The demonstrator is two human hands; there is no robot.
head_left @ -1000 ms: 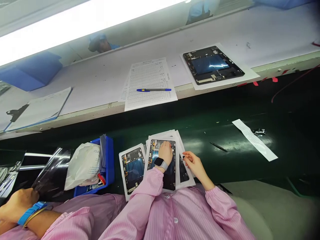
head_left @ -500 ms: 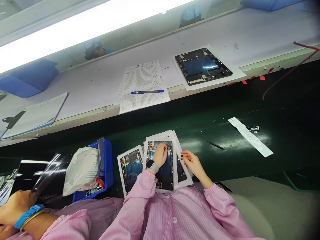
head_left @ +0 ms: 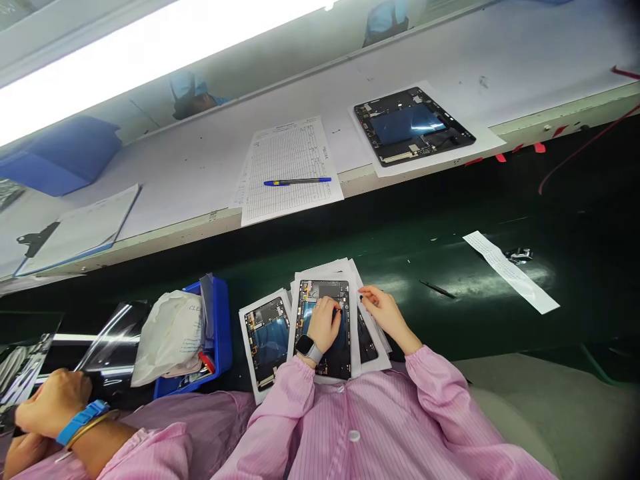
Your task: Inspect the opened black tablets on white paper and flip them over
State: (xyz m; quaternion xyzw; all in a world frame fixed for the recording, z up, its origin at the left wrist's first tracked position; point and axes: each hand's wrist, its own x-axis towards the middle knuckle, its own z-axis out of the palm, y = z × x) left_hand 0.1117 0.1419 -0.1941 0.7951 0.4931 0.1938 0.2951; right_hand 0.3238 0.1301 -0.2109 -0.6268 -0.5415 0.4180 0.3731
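My left hand [head_left: 325, 325], with a watch [head_left: 304, 344] on its wrist, is over an opened tablet [head_left: 341, 350] with bare circuit parts and a blue panel. Its fingers are curled together, and whatever they hold is too small to make out. Just right of that tablet, my right hand [head_left: 385, 313] is raised with thumb and forefinger close together; a tiny dark spot shows at the fingertips. Beneath it, another tablet [head_left: 367, 341] is partly covered by white sheets. A third opened tablet [head_left: 267, 343] lies on paper to the left.
Left of the tablets stands a blue bin [head_left: 220, 327] holding a white bag [head_left: 170, 333]. A co-worker's hand [head_left: 55, 403] is at lower left. Tweezers [head_left: 437, 289] and a paper strip [head_left: 510, 272] lie right. The shelf [head_left: 200, 187] bears a form [head_left: 293, 157], pen [head_left: 297, 181] and tablet [head_left: 415, 127].
My left hand has drawn back from the tablet's upper edge toward its middle. My right hand stays beside the tablet. The whole view has shifted slightly.
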